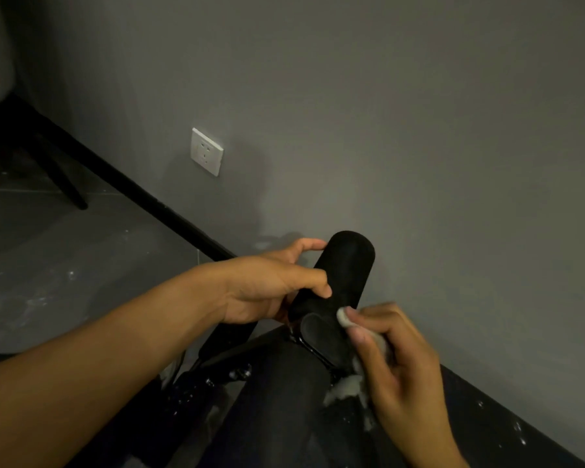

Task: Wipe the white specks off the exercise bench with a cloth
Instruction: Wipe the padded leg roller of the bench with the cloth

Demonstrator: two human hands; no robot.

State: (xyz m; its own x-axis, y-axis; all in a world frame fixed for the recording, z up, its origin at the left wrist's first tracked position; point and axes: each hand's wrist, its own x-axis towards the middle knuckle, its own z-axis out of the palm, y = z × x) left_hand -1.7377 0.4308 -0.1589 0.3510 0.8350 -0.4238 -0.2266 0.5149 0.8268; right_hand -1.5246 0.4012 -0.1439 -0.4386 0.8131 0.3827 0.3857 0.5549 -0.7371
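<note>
The exercise bench (284, 393) is black and runs from the bottom centre up toward the wall. A black foam roller pad (343, 268) sticks up at its far end. My left hand (271, 288) grips the roller's left side, thumb on its front and fingers behind. My right hand (395, 359) pinches a whitish cloth (344, 317) and presses it on the roller's lower right part. More of the cloth hangs below that hand. White specks (213, 413) lie on the bench frame.
A grey wall stands right behind the roller, with a white socket (206, 152) to the left. A black skirting board (156, 204) runs along the floor. A dark chair leg (68, 184) stands at far left. White flecks dot the grey floor (48, 282).
</note>
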